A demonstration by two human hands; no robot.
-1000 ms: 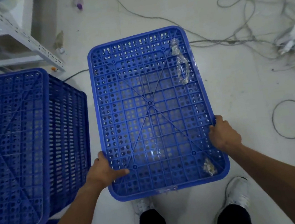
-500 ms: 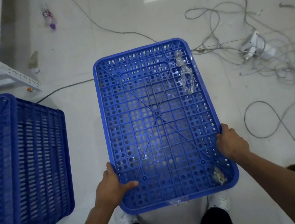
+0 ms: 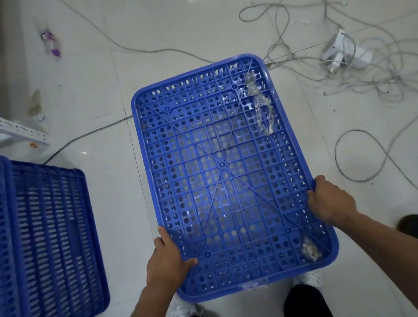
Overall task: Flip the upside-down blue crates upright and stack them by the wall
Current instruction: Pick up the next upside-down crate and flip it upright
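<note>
Glossy white tile floor [image 3: 165, 26], loose grey cables [image 3: 366, 78] strewn just past the held blue perforated plastic crate [image 3: 222, 164].
Crate base-up, off the floor, clear tape scraps stuck on; left hand [image 3: 167, 263] and right hand [image 3: 330, 200] each clamp a long edge near the crate's near end. Risk, judged: far end swings into cables on flipping, or feet snag them. Second blue crate [image 3: 42, 244] left of it.

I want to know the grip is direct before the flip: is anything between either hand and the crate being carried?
Nothing visible. The left hand and right hand both grip the long edges of the held crate directly. The crumpled clear tape and the small scrap on it lie clear of both hands.
</note>
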